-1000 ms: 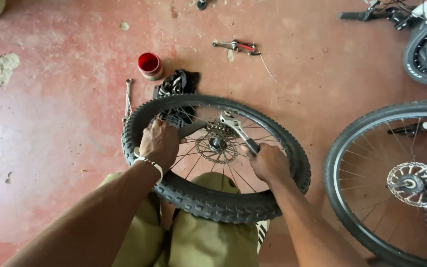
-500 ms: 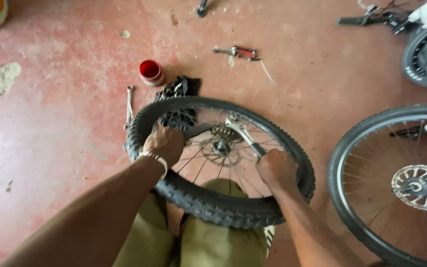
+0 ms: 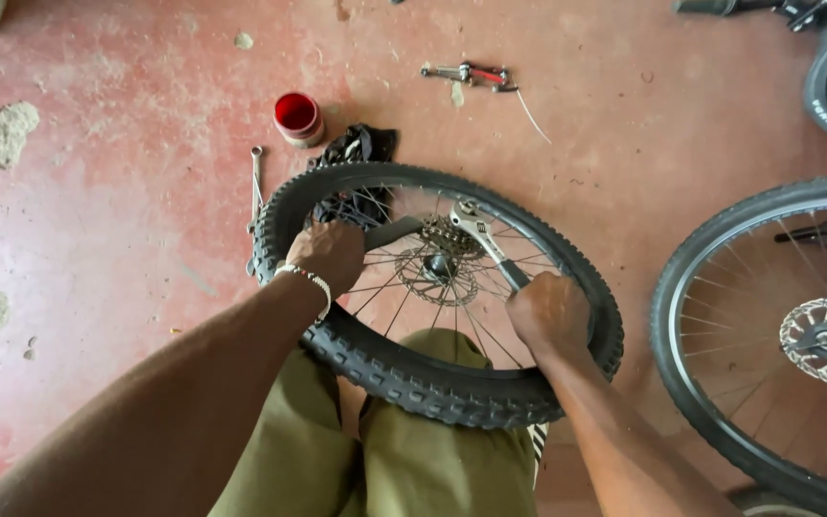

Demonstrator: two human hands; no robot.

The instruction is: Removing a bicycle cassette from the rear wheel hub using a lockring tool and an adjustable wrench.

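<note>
A knobby black bicycle wheel (image 3: 452, 388) lies flat across my knees, with its sprocket cluster (image 3: 444, 236) and brake disc at the hub. My left hand (image 3: 329, 255), a bead bracelet on its wrist, is closed around a dark tool handle (image 3: 390, 232) that reaches toward the sprockets. My right hand (image 3: 549, 312) grips the handle of a silver adjustable wrench (image 3: 482, 236) whose jaw sits at the hub. Both tools cross over the spokes.
On the red concrete floor lie a red-lidded pot (image 3: 297, 117), a black rag or chain heap (image 3: 356, 146), a thin spanner (image 3: 257, 177) left of the tyre and a red-handled tool (image 3: 471, 74) farther off. A second wheel with a disc rotor (image 3: 820, 340) lies right.
My view has dropped slightly, so the floor items sit higher in the picture. Both hands stay on their tools at the hub; the right hand has drawn a little toward me.
</note>
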